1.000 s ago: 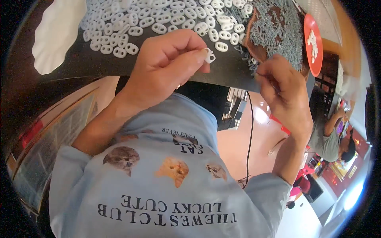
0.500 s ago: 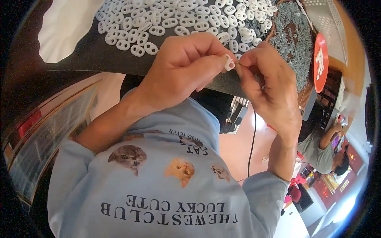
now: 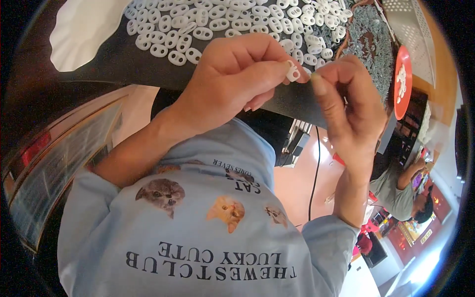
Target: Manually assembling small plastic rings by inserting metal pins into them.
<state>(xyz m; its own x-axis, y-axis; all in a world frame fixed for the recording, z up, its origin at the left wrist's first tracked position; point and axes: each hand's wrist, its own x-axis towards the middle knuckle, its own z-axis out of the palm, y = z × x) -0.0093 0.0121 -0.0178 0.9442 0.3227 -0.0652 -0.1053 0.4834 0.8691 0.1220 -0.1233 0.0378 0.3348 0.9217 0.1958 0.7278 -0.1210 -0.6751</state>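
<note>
Fingertips of the left hand [image 3: 232, 79] pinched one small white two-hole stopper [image 3: 293, 72], held just above the black table [image 3: 123, 64] edge. Right hand [image 3: 349, 106] had thumb and forefinger closed right beside it; whatever they gripped was too small to tell. Pile of white stoppers [image 3: 222, 22] lay behind, grey small parts [image 3: 368, 42] further right.

there is 1 view, from a fisheye camera worn on the person's head, looking steeply down over the chest and forearms at a black table [image 3: 123, 59] just in front. it sits very near: the left hand [image 3: 232, 79] and right hand [image 3: 346, 104] fill the middle of the frame. straight edges bow toward the dark round rim. the right side opens onto what seems to be a room floor far below, too warped to judge.
</note>
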